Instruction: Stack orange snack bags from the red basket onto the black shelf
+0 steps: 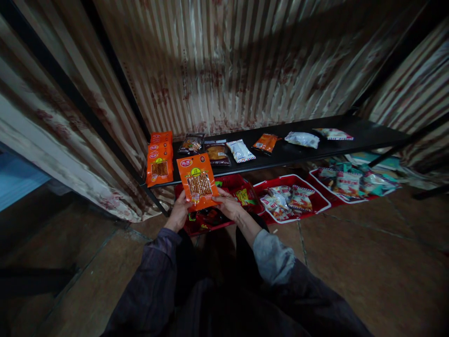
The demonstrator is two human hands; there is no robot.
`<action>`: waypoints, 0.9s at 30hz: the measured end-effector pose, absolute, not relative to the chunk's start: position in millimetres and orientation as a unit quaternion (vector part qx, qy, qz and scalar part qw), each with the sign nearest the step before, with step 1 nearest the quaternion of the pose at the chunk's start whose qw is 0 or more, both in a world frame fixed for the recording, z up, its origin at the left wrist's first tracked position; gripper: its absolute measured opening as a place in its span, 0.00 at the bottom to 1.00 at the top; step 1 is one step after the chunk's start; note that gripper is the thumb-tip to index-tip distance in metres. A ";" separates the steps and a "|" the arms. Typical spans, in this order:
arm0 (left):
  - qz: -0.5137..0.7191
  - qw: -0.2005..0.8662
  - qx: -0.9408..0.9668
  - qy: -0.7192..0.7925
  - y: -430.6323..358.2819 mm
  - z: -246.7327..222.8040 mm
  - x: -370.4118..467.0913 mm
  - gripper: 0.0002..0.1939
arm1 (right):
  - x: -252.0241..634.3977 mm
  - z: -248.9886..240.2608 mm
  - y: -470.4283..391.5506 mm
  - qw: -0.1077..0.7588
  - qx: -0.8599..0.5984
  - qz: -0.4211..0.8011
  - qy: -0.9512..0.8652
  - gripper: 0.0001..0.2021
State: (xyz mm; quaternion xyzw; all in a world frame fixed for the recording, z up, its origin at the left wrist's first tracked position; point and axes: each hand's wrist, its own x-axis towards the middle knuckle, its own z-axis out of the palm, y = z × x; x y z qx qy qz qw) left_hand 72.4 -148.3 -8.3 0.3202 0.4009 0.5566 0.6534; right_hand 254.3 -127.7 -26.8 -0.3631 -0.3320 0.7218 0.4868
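An orange snack packet (198, 181) with a clear window showing brown sticks is held up in front of me, tilted slightly. My left hand (179, 211) grips its lower left edge, and my right hand (227, 204) pinches the lower right corner. Similar orange packets (159, 157) lie overlapped at the left end of the black shelf (280, 157). Just behind the held packet, a dark-wrapped snack (191, 143) and a brown packet (218, 154) rest on the shelf. Under my hands is a red basket (210, 227) with dark and red packets, partly hidden.
Farther right on the shelf lie a white packet (240, 150), an orange-brown packet (266, 143) and two pale ones. Another red basket (324, 207) of snack bags and a third basket (347, 201) stand on the tiled floor below. Black metal posts (115, 70) frame the left side.
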 end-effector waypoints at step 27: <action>0.543 0.620 0.346 0.449 -140.1 -0.9 79.9 0.29 | 259.7 -25.0 -127.6 0.502 -0.387 0.708 -0.311 0.19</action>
